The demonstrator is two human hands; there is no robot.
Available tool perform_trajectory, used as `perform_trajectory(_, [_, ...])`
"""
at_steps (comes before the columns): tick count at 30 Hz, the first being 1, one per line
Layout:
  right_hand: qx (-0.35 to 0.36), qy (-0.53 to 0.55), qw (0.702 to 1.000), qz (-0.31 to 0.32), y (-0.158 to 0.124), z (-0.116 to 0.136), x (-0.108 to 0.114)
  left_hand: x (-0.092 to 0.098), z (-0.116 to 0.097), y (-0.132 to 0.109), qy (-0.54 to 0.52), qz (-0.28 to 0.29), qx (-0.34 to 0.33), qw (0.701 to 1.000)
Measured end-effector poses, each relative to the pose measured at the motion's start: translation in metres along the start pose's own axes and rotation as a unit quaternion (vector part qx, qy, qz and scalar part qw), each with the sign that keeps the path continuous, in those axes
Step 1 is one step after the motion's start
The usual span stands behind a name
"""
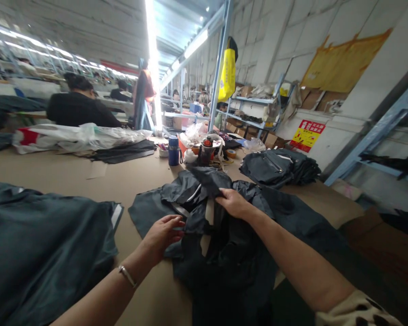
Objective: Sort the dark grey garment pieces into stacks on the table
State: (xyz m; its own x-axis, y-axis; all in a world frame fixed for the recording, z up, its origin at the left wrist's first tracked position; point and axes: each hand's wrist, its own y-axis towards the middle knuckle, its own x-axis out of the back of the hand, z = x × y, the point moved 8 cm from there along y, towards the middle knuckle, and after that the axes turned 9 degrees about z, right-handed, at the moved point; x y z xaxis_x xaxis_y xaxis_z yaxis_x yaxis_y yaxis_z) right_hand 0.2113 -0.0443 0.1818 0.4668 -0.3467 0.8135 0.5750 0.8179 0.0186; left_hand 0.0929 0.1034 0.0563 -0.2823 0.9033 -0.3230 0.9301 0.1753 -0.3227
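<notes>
A crumpled dark garment [224, 235] with light zip strips lies on the brown worktable [132, 181] in front of me. My left hand [163, 233] rests on the garment's left part, fingers curled and pinching the fabric near a pale strip. My right hand [234, 203] reaches across and grips a raised fold of the same garment near its top. A thin bracelet sits on my left wrist.
A pile of dark fabric [44, 253] lies at the left, a folded stack of dark garments [279, 167] at the back right. A blue bottle [173, 151], a cup and small items stand mid-table. A person in black [78, 106] sits beyond clear plastic bags. Blue shelving stands on the right.
</notes>
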Motion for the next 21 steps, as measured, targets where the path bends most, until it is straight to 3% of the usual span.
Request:
perform_trajectory(2, [0.009, 0.109, 0.992, -0.061, -0.001, -0.003, 0.025, 0.003, -0.009, -0.006, 0.029, -0.012, -0.018, 0.999])
perform_trajectory(3, [0.016, 0.199, 0.975, -0.100, -0.004, -0.005, 0.037, 0.004, -0.014, -0.009, 0.044, -0.014, -0.030, 0.998])
perform_trajectory(4, [0.026, 0.299, 0.944, -0.140, -0.007, -0.005, 0.047, 0.004, -0.019, -0.012, 0.061, -0.015, -0.045, 0.997])
perform_trajectory(6, [0.051, 0.476, 0.855, -0.198, -0.014, -0.003, 0.059, 0.001, -0.031, -0.017, 0.090, -0.014, -0.083, 0.992])
perform_trajectory(8, [0.075, 0.586, 0.776, -0.222, -0.020, 0.007, 0.062, -0.004, -0.043, -0.026, 0.126, -0.021, -0.142, 0.982])
perform_trajectory(11, [0.106, 0.639, 0.729, -0.221, -0.025, 0.033, 0.060, -0.018, -0.064, -0.047, 0.230, -0.046, -0.254, 0.938])
perform_trajectory(16, [0.130, 0.641, 0.741, -0.154, -0.021, 0.084, 0.041, -0.056, -0.090, -0.089, 0.373, -0.043, -0.431, 0.821])
perform_trajectory(18, [0.138, 0.635, 0.752, -0.112, -0.014, 0.104, 0.031, -0.064, -0.096, -0.098, 0.375, -0.028, -0.449, 0.810])
perform_trajectory(21, [0.156, 0.610, 0.775, -0.054, -0.008, 0.132, 0.020, -0.066, -0.105, -0.105, 0.357, -0.005, -0.413, 0.838])
